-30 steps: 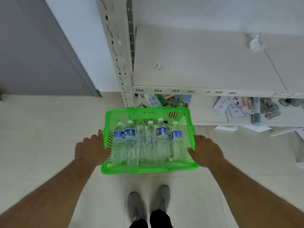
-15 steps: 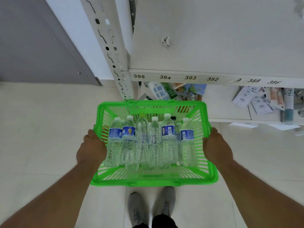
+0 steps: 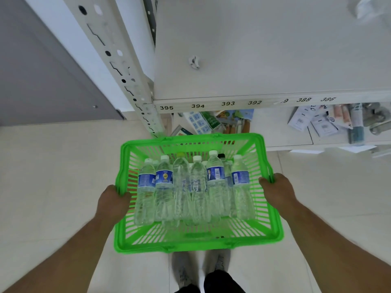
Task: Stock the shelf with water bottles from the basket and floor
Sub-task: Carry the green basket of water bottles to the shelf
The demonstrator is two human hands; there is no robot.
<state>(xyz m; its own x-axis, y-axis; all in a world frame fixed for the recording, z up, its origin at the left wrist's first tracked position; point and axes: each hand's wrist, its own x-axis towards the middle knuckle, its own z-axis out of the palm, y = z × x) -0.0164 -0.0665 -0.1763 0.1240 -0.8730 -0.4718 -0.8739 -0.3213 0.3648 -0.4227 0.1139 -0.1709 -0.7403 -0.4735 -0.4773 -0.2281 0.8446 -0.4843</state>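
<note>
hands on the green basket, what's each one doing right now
Left hand: grips the left rim of the green slatted plastic basket.
Right hand: grips the basket's right rim.

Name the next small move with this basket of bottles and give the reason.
Probably set the green basket down close to the shelf. Both the left hand and right hand grip its side rims, so neither is free to lift a water bottle, and the numbered shelf holds no bottles.
</note>
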